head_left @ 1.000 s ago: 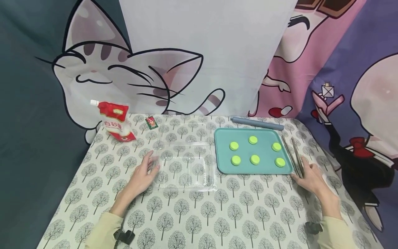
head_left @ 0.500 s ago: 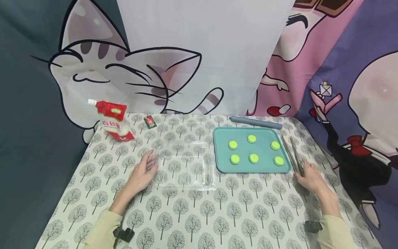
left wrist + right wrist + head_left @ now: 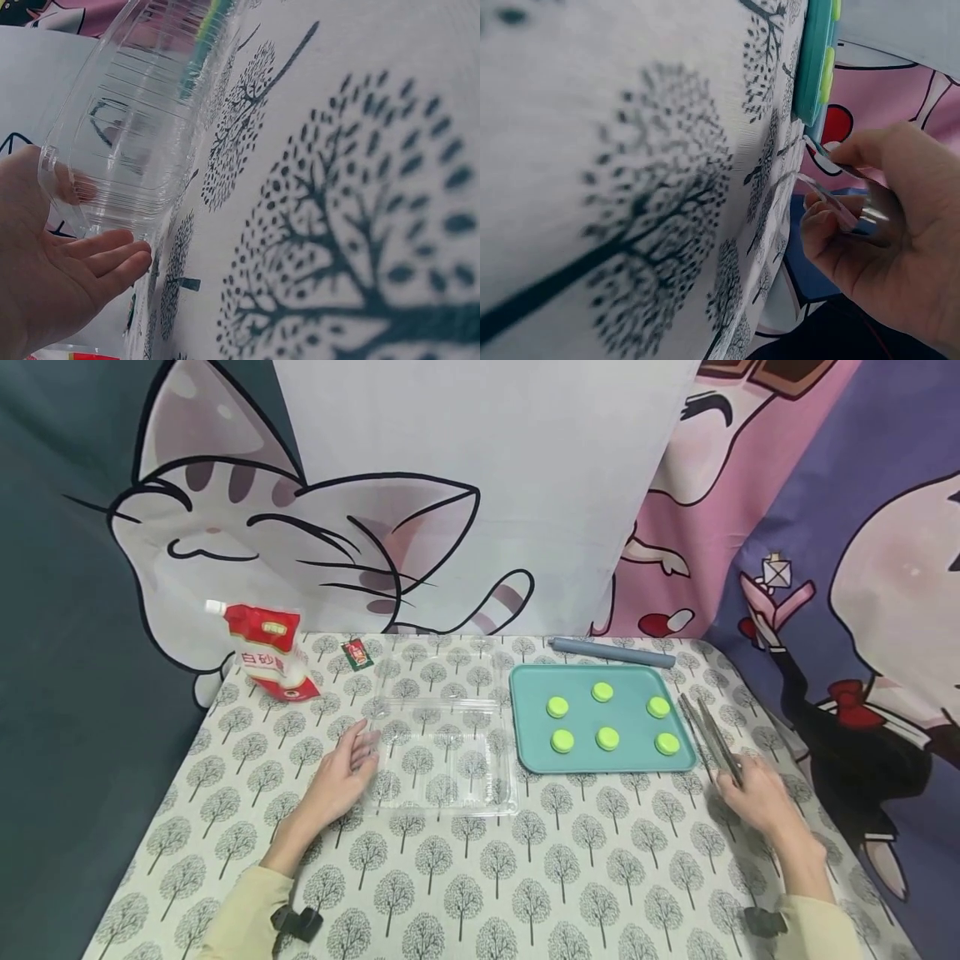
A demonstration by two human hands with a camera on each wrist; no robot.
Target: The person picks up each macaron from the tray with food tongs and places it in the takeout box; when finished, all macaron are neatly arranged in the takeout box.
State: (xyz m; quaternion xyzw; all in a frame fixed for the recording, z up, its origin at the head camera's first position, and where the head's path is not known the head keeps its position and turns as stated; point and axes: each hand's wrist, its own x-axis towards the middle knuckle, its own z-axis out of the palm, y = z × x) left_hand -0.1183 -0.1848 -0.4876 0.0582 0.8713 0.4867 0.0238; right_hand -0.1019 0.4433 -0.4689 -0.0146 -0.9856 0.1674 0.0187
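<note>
Tablecloth (image 3: 465, 893): right hand (image 3: 759, 792) pinching tongs (image 3: 720, 745); left hand (image 3: 341, 781) (fingers loose) beside clear container (image 3: 139, 127).

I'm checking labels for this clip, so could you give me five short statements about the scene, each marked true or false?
1. The right hand holds metal tongs. True.
2. The teal tray bears four round pieces. False: it bears six yellow-green round pieces.
3. The clear plastic container is closed. False: it lies open, one half behind the other.
4. The left hand is at the left side of the clear plastic container. True.
5. The red-and-white pouch stands between the container and the tray. False: the red-and-white pouch is at the far left of the table.
</note>
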